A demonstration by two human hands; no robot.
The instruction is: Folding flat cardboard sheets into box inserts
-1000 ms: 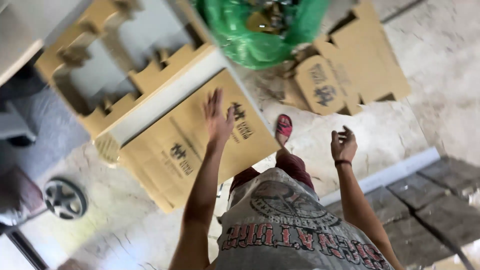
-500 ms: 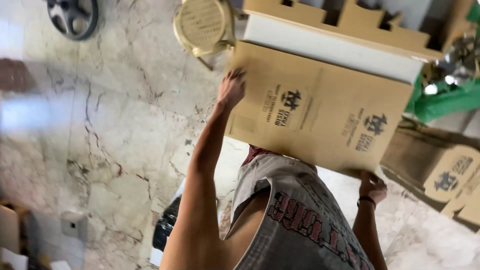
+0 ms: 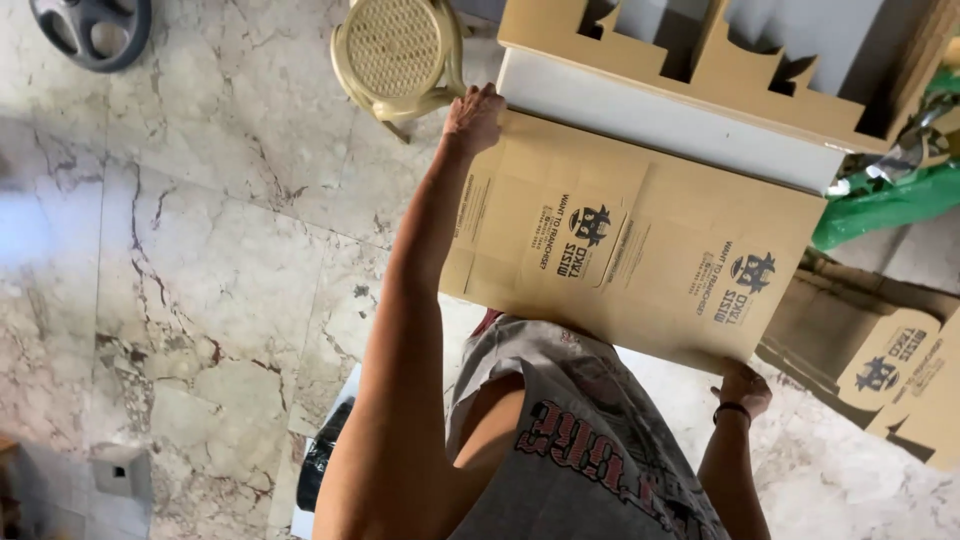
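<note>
A flat, folded brown cardboard box (image 3: 640,250) with dark printed logos is held in front of me, over my grey printed shirt. My left hand (image 3: 474,116) grips its far left corner, arm stretched out. My right hand (image 3: 741,386), with a dark wristband, holds the box's near right edge from below, fingers partly hidden under the cardboard.
A cream stool with a woven seat (image 3: 396,52) stands just left of my left hand. Notched cardboard pieces (image 3: 700,80) on a white board (image 3: 660,125) lie beyond the box. A green plastic bag (image 3: 880,205), more flat boxes (image 3: 900,375) at right, a dark wheel (image 3: 90,30), and a marble floor (image 3: 200,250) are also in view.
A second ago both hands were free and spread above the cardboard. Now each grips an end of the flat box, and the view has swung round towards the stool.
</note>
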